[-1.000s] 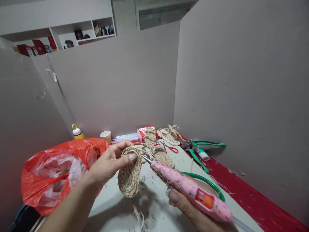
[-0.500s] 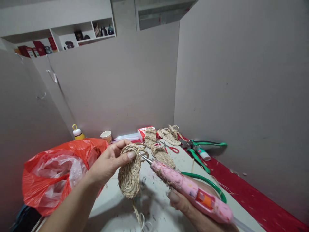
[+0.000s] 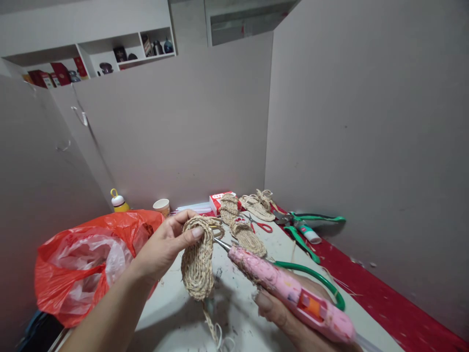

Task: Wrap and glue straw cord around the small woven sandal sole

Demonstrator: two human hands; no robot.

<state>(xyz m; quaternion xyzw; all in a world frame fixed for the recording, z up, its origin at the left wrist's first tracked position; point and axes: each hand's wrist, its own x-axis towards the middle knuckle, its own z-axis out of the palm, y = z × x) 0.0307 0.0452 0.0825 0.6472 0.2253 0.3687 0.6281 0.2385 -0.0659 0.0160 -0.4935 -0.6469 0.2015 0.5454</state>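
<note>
My left hand (image 3: 179, 239) pinches the top end of a woven straw sole (image 3: 197, 269), its thumb on the near face and the fingers behind. The sole hangs upright, and a loose straw tail (image 3: 209, 320) trails from its bottom end. Around the pink glue gun (image 3: 278, 278) my right hand (image 3: 293, 318) is closed; most of its fingers are hidden under the gun. The metal nozzle (image 3: 222, 244) points at the sole's upper right edge; whether it touches, I cannot tell. A clear glue stick (image 3: 366, 344) juts from the gun's rear.
An orange plastic bag (image 3: 91, 227) fills the left side. Behind the hands lie small straw slippers (image 3: 249, 238), red-handled scissors (image 3: 263, 226), a red box (image 3: 216, 201) and a paper cup (image 3: 161, 207). Green-handled pliers (image 3: 317, 217) and a white tube (image 3: 310, 233) lie at right, near the wall.
My left thumb has shifted slightly up and left on the sole. The sole has turned a little, and the nozzle sits slightly lower along its edge.
</note>
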